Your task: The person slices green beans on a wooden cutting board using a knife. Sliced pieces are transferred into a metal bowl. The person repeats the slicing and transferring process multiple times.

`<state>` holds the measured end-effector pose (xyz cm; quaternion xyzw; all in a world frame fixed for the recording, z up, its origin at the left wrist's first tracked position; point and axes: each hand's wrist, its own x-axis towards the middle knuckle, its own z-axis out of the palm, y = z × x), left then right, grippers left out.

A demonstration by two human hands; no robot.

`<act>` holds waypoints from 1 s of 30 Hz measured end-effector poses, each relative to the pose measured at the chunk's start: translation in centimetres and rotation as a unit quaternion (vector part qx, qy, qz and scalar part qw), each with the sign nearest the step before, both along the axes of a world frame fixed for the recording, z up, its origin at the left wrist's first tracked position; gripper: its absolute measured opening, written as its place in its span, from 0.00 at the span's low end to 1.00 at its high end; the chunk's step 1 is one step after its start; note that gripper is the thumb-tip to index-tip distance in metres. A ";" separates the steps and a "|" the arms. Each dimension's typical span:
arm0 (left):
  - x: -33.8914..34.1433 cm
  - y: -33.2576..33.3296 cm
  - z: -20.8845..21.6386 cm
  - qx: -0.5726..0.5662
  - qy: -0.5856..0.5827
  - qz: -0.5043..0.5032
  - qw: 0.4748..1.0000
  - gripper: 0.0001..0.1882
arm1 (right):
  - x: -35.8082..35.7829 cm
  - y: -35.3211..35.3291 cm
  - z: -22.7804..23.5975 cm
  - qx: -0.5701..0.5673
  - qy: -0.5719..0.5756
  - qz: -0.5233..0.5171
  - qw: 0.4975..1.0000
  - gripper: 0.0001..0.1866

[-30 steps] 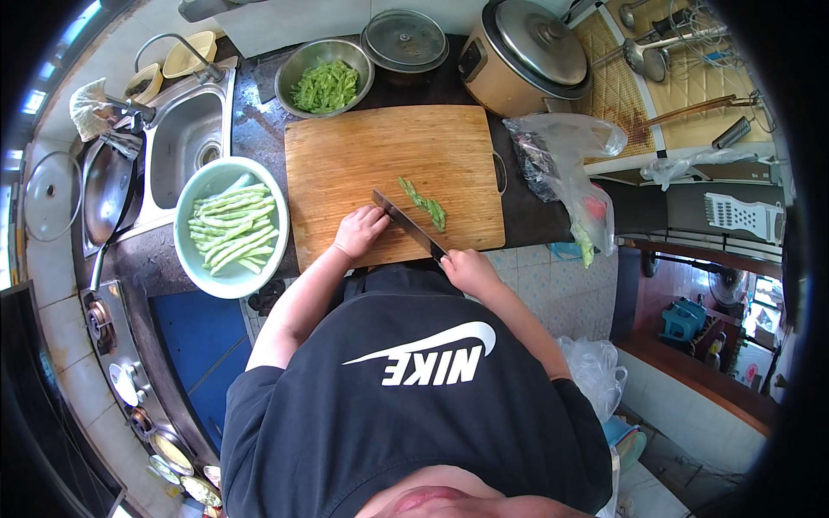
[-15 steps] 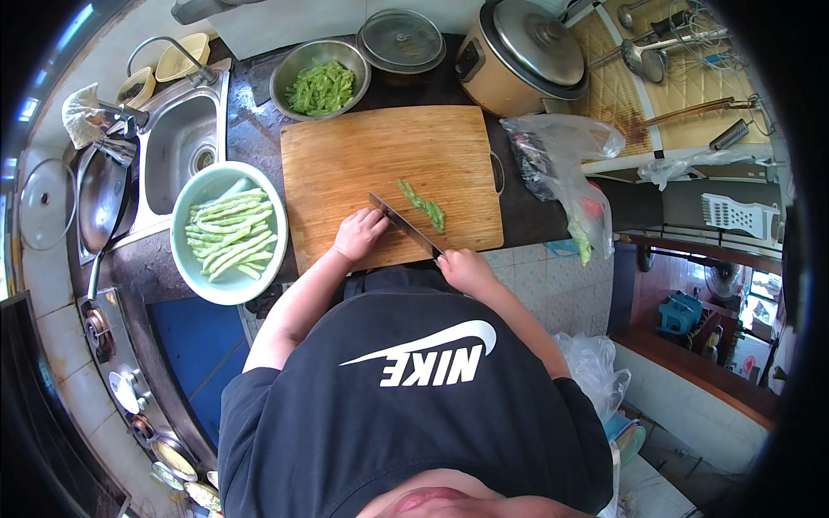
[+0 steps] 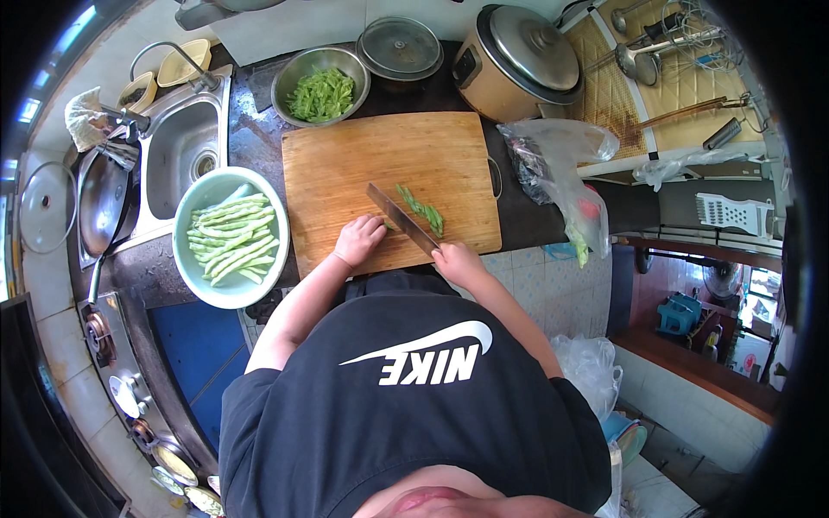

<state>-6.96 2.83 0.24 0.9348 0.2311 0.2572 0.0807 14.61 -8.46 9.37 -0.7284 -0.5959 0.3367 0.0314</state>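
Head view: the right hand [image 3: 458, 262] has its fingers round the handle of a broad grey steel knife [image 3: 401, 217], over the rectangular brown wooden board [image 3: 345, 164], beside sliced green pieces [image 3: 423, 213]. The left hand [image 3: 360, 239] has bent fingers; their hold, one cannot tell.

Left hand [image 3: 360, 240]: fingertips tucked under, hidden; anything beneath cannot be made out.
Knife [image 3: 399, 216]: handle covered by right hand [image 3: 458, 263].
Beans [image 3: 231, 242] in left bowl [image 3: 224, 297]: lower ones hidden under the top ones.
Pot lid [image 3: 410, 50], far side: conceals whatever is below.
Rice cooker [image 3: 480, 85], far right: inside hidden by its cover.
Plastic bag [image 3: 566, 160], right: contents indistinct through film.
Dishes [image 3: 175, 464], near left: food too small to identify.
Shirt [image 3: 414, 406]: cut off at near edge.
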 end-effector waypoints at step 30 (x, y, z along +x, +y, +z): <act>0.0 0.0 0.3 -0.020 0.021 -0.058 0.998 0.08 | 0.4 0.6 0.4 -0.010 -0.015 0.006 1.000 0.17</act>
